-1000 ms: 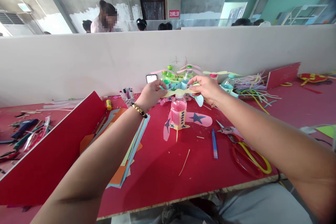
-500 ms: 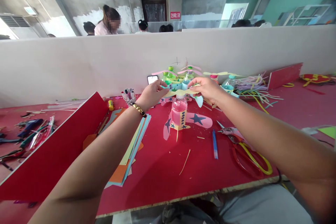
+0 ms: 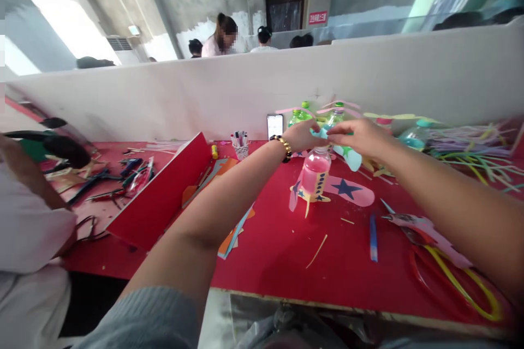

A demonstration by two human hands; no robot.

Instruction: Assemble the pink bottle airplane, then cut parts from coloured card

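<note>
A clear plastic bottle (image 3: pixel 316 170) with pink inside stands upright on the red table. Around its base is a yellow paper band with dark stars, and a pink paper wing (image 3: pixel 347 190) with a dark star sticks out to the right. My left hand (image 3: pixel 301 135), a beaded bracelet at its wrist, is closed just above the bottle's neck. From the other side my right hand (image 3: pixel 356 136) comes in with its fingertips pinched there, almost meeting the left. What they pinch is hidden behind the fingers. Light blue paper (image 3: pixel 350 158) shows beneath my right hand.
Behind stand several bottles with paper propellers, a green-capped bottle (image 3: pixel 305 112) among them. A phone (image 3: pixel 275 126) leans on the white partition (image 3: pixel 172 98). A blue pen (image 3: pixel 373 237) and scissors (image 3: pixel 458 278) lie at right. Left are a red board (image 3: pixel 164 196) and a person's arm (image 3: pixel 30 185).
My hands have drawn together over the bottle's neck. The pale yellow paper propeller they held by its ends no longer shows clearly. The view has swung left, bringing a person in at the left edge.
</note>
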